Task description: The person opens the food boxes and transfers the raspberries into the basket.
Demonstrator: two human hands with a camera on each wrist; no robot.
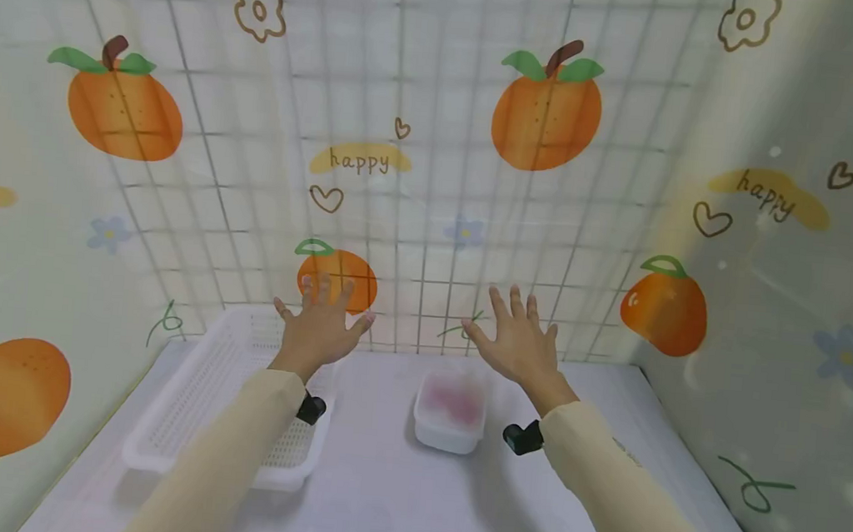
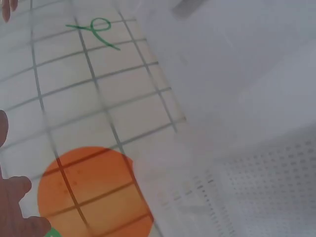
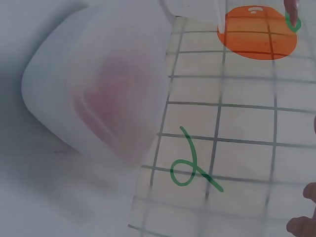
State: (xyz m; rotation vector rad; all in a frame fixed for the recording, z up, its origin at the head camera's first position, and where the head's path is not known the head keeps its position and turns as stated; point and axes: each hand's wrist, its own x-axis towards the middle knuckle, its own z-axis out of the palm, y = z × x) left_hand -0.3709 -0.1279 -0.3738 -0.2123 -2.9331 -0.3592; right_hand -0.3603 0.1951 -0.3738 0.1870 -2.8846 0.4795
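Observation:
My left hand (image 1: 318, 331) is raised over the far right part of a white perforated basket (image 1: 151, 420), fingers spread and straight, holding nothing. To the right, my right hand (image 1: 521, 344) hangs in the air with its fingers spread too, behind and right of a small white lidded container (image 1: 447, 436). Pinkish contents show faintly through its cloudy lid; what they are I cannot tell. The right wrist view shows this container (image 3: 106, 106) close up, with some fingertips (image 3: 301, 224) at the right edge. In the left wrist view, the basket (image 2: 266, 182) fills the lower right.
A white tabletop (image 1: 370, 504) carries both the basket and the container. Behind it stands a wire grid (image 1: 425, 283) covered by a sheet printed with oranges. Similar printed sheets (image 1: 771, 285) close off the left and right sides.

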